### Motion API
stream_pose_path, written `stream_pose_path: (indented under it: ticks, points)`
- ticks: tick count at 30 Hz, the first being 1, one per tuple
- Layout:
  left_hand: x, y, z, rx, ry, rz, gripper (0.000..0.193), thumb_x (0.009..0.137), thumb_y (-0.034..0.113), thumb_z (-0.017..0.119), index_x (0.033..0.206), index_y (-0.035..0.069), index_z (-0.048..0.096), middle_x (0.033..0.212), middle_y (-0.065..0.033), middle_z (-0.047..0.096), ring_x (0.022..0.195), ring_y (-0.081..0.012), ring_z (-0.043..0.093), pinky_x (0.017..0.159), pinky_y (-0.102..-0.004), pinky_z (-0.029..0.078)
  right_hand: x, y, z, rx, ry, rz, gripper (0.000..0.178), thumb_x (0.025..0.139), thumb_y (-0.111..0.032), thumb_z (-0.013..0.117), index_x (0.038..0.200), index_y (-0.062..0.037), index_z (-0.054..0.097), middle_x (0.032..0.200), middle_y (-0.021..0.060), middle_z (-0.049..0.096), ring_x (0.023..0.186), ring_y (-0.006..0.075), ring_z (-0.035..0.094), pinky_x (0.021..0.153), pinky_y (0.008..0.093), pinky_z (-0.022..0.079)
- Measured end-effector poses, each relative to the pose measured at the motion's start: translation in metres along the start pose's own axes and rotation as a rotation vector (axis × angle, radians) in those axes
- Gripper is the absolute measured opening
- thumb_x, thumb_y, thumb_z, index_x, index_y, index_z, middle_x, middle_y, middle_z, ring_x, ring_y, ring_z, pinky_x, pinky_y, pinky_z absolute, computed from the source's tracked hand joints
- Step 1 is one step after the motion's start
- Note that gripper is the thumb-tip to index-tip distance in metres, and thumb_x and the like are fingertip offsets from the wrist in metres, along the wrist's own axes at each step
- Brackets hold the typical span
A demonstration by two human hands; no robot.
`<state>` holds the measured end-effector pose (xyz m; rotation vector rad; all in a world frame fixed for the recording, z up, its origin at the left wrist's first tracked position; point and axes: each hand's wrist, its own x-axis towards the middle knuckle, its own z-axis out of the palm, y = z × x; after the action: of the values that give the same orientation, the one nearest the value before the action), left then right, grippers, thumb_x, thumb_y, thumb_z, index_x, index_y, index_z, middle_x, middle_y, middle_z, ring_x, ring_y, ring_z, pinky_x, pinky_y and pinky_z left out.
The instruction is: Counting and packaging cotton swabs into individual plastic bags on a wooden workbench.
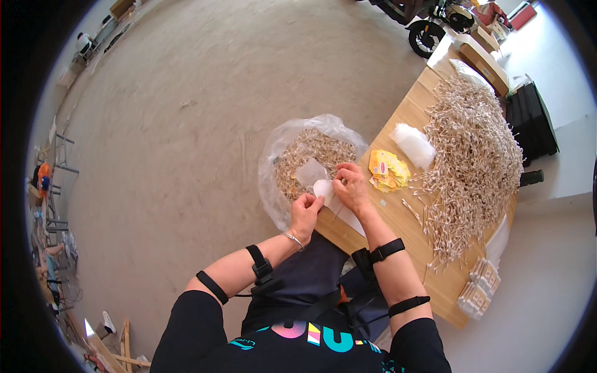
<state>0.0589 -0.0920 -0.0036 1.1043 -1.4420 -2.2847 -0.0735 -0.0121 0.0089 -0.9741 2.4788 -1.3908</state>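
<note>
Left hand [303, 216]: gripping white piece [321, 188]
Right hand [352, 185]: piece's three o'clock, curled, grip unclear
Yellow cards [390, 172]: beyond, red emblem [382, 167], lettering blurred

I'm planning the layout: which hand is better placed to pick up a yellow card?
Probably the right hand: it is nearer the yellow cards; the left hand pinches a thin white piece farther off.
</note>
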Motion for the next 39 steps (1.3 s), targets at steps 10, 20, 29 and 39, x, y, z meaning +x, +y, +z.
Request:
stream_pose_path:
  ticks: [10, 20, 29, 39]
  points:
    - [0.001, 0.003, -0.002, 0.178, -0.060, 0.151, 0.020, 0.079, 0.010, 0.070, 0.090, 0.004, 0.054, 0.083, -0.0010, 0.061, 0.072, -0.0080, 0.055, 0.067, -0.0223, 0.046, 0.001, -0.003, -0.003, 0.027, -0.015, 0.061, 0.007, 0.066, -0.009, 0.062, 0.065, -0.0020, 0.060, 0.102, 0.0131, 0.062, 0.101, 0.0306, 0.053, 0.088, 0.0377, 0.044]
    - [0.002, 0.003, -0.002, 0.057, -0.055, 0.127, 0.014, 0.086, 0.012, 0.064, 0.093, 0.003, 0.055, 0.081, 0.0001, 0.060, 0.072, -0.0083, 0.056, 0.067, -0.0225, 0.047, 0.000, -0.002, -0.002, 0.039, -0.017, 0.063, 0.007, 0.066, -0.009, 0.061, 0.066, -0.0021, 0.060, 0.102, 0.0131, 0.062, 0.102, 0.0310, 0.053, 0.090, 0.0379, 0.043]
    - [-0.007, -0.010, 0.002, 0.341, -0.014, 0.207, 0.019, 0.085, 0.020, 0.065, 0.081, 0.002, 0.059, 0.070, 0.0006, 0.059, 0.063, -0.0080, 0.051, 0.059, -0.0242, 0.044, 0.001, 0.004, -0.001, -0.052, -0.023, 0.040, 0.008, 0.066, -0.007, 0.060, 0.061, -0.0008, 0.057, 0.103, 0.0141, 0.062, 0.103, 0.0312, 0.053, 0.089, 0.0374, 0.043]
    - [0.006, 0.011, -0.001, 0.168, -0.089, 0.025, 0.019, 0.083, 0.020, 0.068, 0.085, 0.002, 0.062, 0.077, -0.0003, 0.061, 0.068, -0.0069, 0.052, 0.063, -0.0224, 0.044, 0.002, 0.004, -0.002, -0.046, -0.021, 0.023, 0.012, 0.065, -0.005, 0.058, 0.057, -0.0008, 0.051, 0.103, 0.0143, 0.062, 0.101, 0.0316, 0.053, 0.087, 0.0369, 0.044]
